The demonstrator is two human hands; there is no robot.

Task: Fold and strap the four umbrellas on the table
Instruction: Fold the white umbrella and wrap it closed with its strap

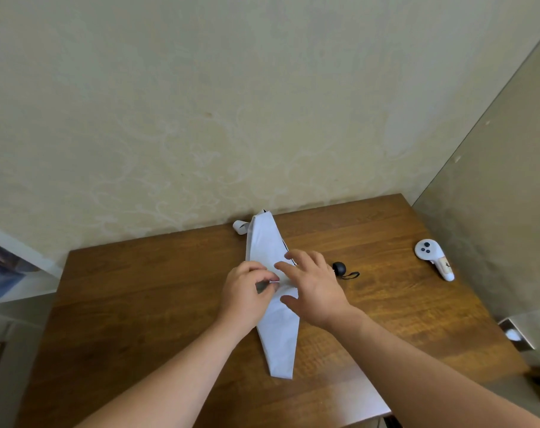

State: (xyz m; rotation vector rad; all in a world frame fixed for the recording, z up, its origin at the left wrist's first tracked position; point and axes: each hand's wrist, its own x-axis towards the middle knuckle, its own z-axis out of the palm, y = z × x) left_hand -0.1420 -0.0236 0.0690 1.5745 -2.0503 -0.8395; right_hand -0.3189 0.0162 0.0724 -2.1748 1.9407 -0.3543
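Observation:
A pale lavender-white umbrella (pixel 278 341) lies flat and folded along the middle of the brown wooden table (pixel 132 304), its narrow tip toward me and its wide end near the wall. A short white strap (pixel 239 227) curls out at that far end. My left hand (pixel 244 295) pinches the cloth at the umbrella's left edge, fingers curled. My right hand (pixel 311 288) lies over the cloth just right of it, fingers spread and straight. A black round handle with a wrist loop (pixel 339 268) shows behind my right hand.
A white handheld controller (pixel 432 256) lies at the table's back right, near a grey side panel (pixel 494 227). The patterned wall stands right behind the table's far edge. A shelf (pixel 3 273) sits off the left edge.

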